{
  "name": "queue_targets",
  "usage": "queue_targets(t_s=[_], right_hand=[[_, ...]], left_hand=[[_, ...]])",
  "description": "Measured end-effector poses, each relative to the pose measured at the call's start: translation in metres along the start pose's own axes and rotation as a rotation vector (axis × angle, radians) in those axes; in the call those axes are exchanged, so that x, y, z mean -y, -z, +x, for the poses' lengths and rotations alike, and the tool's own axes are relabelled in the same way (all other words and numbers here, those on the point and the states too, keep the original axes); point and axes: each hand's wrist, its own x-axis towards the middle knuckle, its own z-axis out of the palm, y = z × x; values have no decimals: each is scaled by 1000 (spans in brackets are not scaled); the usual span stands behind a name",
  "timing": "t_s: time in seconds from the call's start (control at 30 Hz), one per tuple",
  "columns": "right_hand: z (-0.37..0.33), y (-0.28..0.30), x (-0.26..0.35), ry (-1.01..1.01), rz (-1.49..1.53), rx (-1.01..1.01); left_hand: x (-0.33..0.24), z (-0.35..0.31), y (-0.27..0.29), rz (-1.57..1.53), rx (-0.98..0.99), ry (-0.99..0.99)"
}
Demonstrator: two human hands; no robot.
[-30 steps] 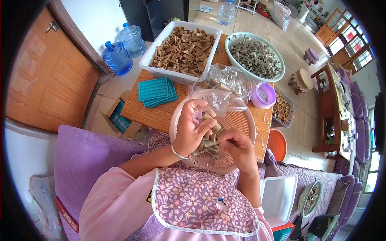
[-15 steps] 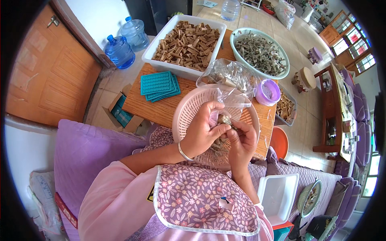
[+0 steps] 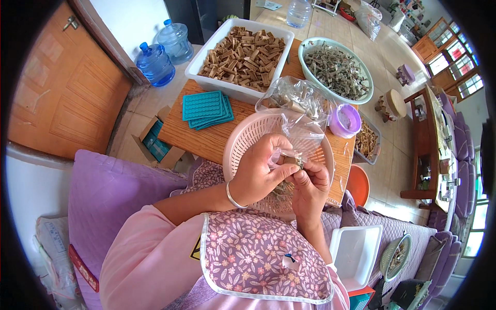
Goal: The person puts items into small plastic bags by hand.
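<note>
Over a pink slotted basket (image 3: pixel 230 155), my left hand (image 3: pixel 258 170) and my right hand (image 3: pixel 312 190) meet, both closed. Between their fingertips they pinch a small brown piece (image 3: pixel 292 160) with grey-green dried bits at its side; the fingers partly cover it. A clear plastic bag (image 3: pixel 304 133) spreads out just beyond the left fingers, and some of it bunches at that hand. Under my hands, dried greenish material (image 3: pixel 282 189) shows in the basket. Another clear bag (image 3: pixel 281 93) with brown pieces inside lies at the basket's far rim, beside a purple tub (image 3: pixel 345 121).
On the wooden table (image 3: pixel 199 142) stand a white tray (image 3: pixel 227 90) of brown pieces, teal textured mats (image 3: pixel 202 106) and a pale green basin (image 3: pixel 370 89) of grey-green shreds. An orange basin (image 3: pixel 358 185) and a white bin (image 3: pixel 356 253) are at the right.
The brown piece between my fingertips shows more plainly now, and the dried bunch below it is less visible. Both hands stay together over the basket.
</note>
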Motion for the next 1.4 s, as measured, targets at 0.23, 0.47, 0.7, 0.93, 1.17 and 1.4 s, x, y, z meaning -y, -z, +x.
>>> queue_targets(t_s=[0.23,0.47,0.7,0.93,1.17,1.4], right_hand=[[1,20,28,53,-624,-60],[11,-17,41,444,-942,23],[13,-13,33,554,-1225,31],[14,-17,39,508,-1273,95],[15,-18,35,533,-1194,62],[14,-24,23,223,-534,-120]], left_hand=[[7,21,29,384,243,-86],[4,17,28,905,429,-212],[3,10,27,927,337,-289],[11,9,24,868,263,-432],[15,11,20,625,200,-354],[19,14,18,449,114,-325]])
